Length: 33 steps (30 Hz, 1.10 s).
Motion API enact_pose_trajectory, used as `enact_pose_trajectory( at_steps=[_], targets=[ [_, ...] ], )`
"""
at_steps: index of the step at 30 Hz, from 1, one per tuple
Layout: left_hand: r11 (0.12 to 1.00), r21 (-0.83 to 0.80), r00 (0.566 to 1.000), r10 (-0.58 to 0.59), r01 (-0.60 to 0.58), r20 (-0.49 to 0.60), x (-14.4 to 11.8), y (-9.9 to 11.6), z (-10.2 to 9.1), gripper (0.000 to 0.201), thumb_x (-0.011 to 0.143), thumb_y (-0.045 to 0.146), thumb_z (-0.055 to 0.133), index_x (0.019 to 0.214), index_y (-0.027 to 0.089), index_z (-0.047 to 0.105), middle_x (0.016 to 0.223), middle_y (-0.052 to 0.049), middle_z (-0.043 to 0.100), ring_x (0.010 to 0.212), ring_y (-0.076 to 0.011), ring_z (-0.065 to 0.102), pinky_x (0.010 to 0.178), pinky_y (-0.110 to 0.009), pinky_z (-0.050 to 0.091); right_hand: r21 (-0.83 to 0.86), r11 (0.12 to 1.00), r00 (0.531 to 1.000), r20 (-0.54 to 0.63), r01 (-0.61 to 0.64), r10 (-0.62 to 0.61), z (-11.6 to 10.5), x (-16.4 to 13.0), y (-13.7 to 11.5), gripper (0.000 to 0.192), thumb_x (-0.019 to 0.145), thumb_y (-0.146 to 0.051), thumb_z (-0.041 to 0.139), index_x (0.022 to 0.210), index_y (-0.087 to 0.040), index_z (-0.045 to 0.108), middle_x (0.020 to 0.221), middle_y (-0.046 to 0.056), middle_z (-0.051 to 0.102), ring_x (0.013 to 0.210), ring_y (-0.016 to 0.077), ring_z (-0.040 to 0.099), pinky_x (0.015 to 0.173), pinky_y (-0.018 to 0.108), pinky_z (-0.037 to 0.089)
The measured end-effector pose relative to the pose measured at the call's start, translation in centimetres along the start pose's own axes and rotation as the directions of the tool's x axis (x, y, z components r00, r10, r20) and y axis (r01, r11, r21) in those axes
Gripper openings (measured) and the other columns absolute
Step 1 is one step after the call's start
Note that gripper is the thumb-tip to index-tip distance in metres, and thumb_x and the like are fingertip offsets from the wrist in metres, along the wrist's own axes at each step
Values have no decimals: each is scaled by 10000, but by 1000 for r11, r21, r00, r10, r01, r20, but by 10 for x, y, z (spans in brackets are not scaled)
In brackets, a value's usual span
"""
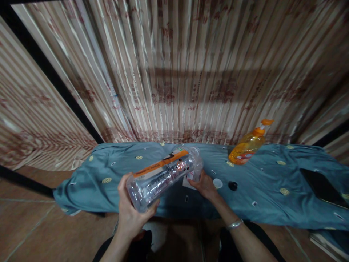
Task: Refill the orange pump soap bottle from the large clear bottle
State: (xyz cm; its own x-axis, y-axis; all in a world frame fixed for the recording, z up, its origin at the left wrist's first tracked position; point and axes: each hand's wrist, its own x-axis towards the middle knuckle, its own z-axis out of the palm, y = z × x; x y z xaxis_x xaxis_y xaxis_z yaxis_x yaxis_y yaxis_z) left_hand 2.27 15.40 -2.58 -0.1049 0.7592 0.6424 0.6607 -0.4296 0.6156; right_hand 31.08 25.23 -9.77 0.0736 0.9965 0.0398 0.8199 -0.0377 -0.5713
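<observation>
No text can be read anywhere. Dark marks are seen on the orange label of the clear bottle (163, 174) at six o'clock; printing on the orange bottle (247, 145) at three o'clock is blurred

Head camera, looking forward and down

One view, worn on the person's head, faces a cloth-covered table (114, 174) close ahead; a striped curtain (191, 72) fills 12 o'clock, the person's own forearms enter from 6 o'clock, and floor shows at 8 o'clock.
</observation>
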Motion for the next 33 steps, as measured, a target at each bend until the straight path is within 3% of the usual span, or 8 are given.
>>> enact_pose_trajectory(
  at_steps=[12, 20, 27, 30, 33],
  targets=[
    [1000, 1, 1000, 18, -18, -3, 1, 5, -1, 969, 772, 424, 882, 1550, 278, 324, 1310, -93, 566, 1032, -247, 712, 860, -384, 633, -23, 1000, 999, -32, -11, 11, 3, 1, 0, 539, 856, -345, 784, 1345, -192, 617, 1073, 161, 844, 1070, 379, 818, 936, 485, 653],
    [1000, -12, 1000, 6, -6, -17, 2, 3, -1, 963, 748, 411, 899, 1531, 261, 358, 1275, -80, 602, 1007, -245, 723, 847, -380, 634, -45, 994, 993, 64, -98, 100, -7, -2, -11, 625, 901, -363, 766, 1434, -104, 568, 1201, 199, 817, 1162, 343, 793, 1000, 411, 617],
    [1000, -25, 1000, 1, -2, -30, 3, 8, 1, 939, 762, 460, 870, 1521, 258, 356, 1235, -78, 600, 969, -236, 718, 805, -375, 638, -36, 997, 997, 39, -72, 73, -2, -1, -8, 672, 896, -359, 777, 1453, -60, 551, 1204, 218, 814, 1170, 361, 789, 1000, 411, 622],
    [1000, -18, 997, 23, -24, -75, 4, 12, 2, 920, 760, 485, 867, 1507, 255, 380, 1241, -78, 590, 979, -239, 717, 806, -372, 637, -28, 998, 998, 21, -59, 59, 1, 0, -5, 647, 897, -363, 763, 1447, -94, 555, 1188, 200, 822, 1151, 359, 796, 984, 432, 630],
    [998, 13, 997, 55, -55, -54, 5, 10, 1, 933, 766, 453, 878, 1524, 255, 372, 1276, -87, 583, 986, -236, 718, 806, -356, 632, -10, 999, 998, 23, -52, 52, 2, 0, -4, 608, 893, -358, 765, 1411, -102, 577, 1163, 202, 827, 1122, 357, 806, 968, 433, 639]
  ],
)
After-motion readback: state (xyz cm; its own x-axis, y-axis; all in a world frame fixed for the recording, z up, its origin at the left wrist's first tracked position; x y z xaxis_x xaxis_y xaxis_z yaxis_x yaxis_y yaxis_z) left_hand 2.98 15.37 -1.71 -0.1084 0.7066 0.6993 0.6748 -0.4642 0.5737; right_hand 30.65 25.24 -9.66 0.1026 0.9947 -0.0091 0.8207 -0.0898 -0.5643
